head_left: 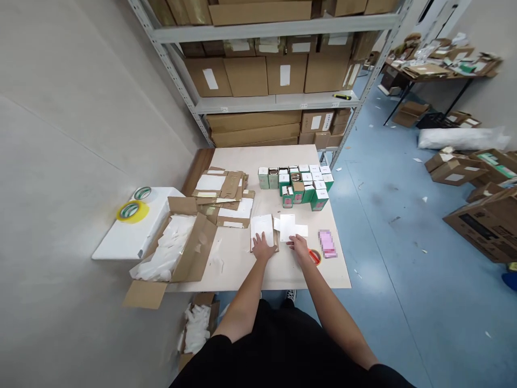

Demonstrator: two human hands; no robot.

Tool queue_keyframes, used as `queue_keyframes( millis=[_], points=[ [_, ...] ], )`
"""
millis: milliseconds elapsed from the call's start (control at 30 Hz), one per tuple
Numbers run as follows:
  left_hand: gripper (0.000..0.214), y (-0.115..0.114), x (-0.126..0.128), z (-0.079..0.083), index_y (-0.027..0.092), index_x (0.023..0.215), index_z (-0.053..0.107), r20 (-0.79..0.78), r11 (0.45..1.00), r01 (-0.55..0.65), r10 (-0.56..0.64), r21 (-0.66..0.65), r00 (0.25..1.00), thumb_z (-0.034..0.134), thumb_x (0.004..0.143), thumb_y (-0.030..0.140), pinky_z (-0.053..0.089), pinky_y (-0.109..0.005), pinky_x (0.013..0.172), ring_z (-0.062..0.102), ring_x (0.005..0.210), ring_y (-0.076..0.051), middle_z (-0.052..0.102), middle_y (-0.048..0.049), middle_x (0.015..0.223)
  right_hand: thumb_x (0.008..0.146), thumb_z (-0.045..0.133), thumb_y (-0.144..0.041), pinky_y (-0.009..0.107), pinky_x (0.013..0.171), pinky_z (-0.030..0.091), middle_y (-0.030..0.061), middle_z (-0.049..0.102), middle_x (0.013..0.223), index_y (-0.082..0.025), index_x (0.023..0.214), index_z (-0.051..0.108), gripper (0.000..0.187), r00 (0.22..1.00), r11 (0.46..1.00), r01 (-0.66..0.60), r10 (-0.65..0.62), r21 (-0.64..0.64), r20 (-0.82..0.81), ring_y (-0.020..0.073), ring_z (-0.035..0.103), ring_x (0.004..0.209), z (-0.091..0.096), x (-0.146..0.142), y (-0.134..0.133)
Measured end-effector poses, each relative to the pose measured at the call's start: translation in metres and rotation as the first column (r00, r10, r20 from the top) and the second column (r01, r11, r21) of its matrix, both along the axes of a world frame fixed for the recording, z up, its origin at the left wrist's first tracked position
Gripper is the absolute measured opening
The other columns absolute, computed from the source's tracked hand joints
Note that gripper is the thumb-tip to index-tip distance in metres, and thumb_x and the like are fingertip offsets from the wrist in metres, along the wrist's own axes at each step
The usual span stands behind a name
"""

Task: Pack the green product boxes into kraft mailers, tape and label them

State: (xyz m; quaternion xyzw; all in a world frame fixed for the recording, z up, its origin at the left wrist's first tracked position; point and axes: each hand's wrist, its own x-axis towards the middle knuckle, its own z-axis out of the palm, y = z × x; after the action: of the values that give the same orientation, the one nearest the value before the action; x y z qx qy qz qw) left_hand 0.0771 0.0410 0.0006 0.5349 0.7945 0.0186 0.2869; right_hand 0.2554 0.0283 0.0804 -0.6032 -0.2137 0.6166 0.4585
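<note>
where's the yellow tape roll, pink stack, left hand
yellow tape roll (121, 214): head view, its left rim
pink stack (327, 243): head view, top sheet's middle
left hand (263, 249): head view, back of hand

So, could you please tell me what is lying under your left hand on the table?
A flat white sheet on a brown cardboard piece lies under the left hand. The palm covers the sheet's near edge, so anything there is hidden.
</note>
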Motion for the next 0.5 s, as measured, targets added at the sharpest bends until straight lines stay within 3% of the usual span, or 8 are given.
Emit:
queue_keyframes(
  millis=[100,167,267,367,433,500],
  points=[
    [0.098,-0.005,-0.044,0.004,0.025,0.16,0.036,0.17,0.998,-0.043,0.034,0.049,0.985,0.079,0.075,0.049,0.027,-0.05,0.125,0.017,0.159,-0.036,0.016,-0.0131,0.174,0.064,0.073,-0.041,0.026,0.062,0.045,-0.001,0.062,0.074,-0.025,0.069,0.048,0.031,1.0,1.0,-0.016,0.016,0.02,-0.016,0.0186,0.069,0.072,-0.004,-0.017,0.007],
    [0.097,-0.013,-0.075,0.0,0.024,0.16,0.039,0.35,0.994,-0.099,0.074,0.055,0.934,0.082,0.075,0.045,0.029,-0.046,0.125,0.027,0.157,-0.034,0.025,-0.013,0.171,0.062,0.074,-0.041,0.026,0.061,0.045,-0.0013,0.062,0.074,-0.025,0.07,0.048,0.032,1.0,1.0,-0.012,0.012,0.023,-0.018,0.0177,0.069,0.071,-0.007,-0.032,0.012],
    [0.094,-0.034,-0.11,-0.014,0.02,0.159,0.041,0.639,0.978,-0.209,0.154,0.01,0.754,0.082,0.078,0.04,0.039,-0.042,0.121,0.045,0.148,-0.031,0.039,-0.014,0.165,0.06,0.074,-0.043,0.025,0.059,0.044,-0.0015,0.063,0.077,-0.024,0.073,0.05,0.034,1.0,1.0,-0.005,0.005,0.016,-0.012,0.0164,0.068,0.068,-0.009,-0.057,0.015],
    [0.089,-0.056,-0.127,-0.03,0.019,0.156,0.046,0.819,0.961,-0.274,0.177,-0.025,0.545,0.084,0.078,0.038,0.046,-0.042,0.116,0.052,0.143,-0.031,0.049,-0.0141,0.158,0.058,0.075,-0.043,0.024,0.058,0.043,-0.0008,0.065,0.08,-0.023,0.076,0.053,0.034,1.0,1.0,-0.021,0.022,0.019,-0.009,0.0155,0.068,0.067,-0.008,-0.079,0.016],
    [0.085,-0.067,-0.136,-0.035,0.021,0.154,0.05,0.865,0.953,-0.298,0.197,-0.058,0.461,0.085,0.079,0.038,0.048,-0.043,0.114,0.053,0.142,-0.031,0.053,-0.0129,0.155,0.058,0.075,-0.041,0.024,0.057,0.044,-0.0007,0.066,0.079,-0.023,0.076,0.054,0.033,1.0,1.0,-0.016,0.016,0.027,-0.006,0.0152,0.068,0.067,-0.006,-0.089,0.015],
    [0.077,-0.071,-0.146,-0.034,0.025,0.15,0.055,0.872,0.939,-0.326,0.245,-0.105,0.423,0.085,0.08,0.038,0.051,-0.044,0.111,0.059,0.137,-0.03,0.06,-0.0121,0.149,0.059,0.076,-0.039,0.025,0.057,0.044,-0.001,0.065,0.078,-0.023,0.075,0.054,0.031,1.0,1.0,0.013,-0.013,0.029,0.001,0.0152,0.068,0.066,-0.005,-0.095,0.013]
  ],
)
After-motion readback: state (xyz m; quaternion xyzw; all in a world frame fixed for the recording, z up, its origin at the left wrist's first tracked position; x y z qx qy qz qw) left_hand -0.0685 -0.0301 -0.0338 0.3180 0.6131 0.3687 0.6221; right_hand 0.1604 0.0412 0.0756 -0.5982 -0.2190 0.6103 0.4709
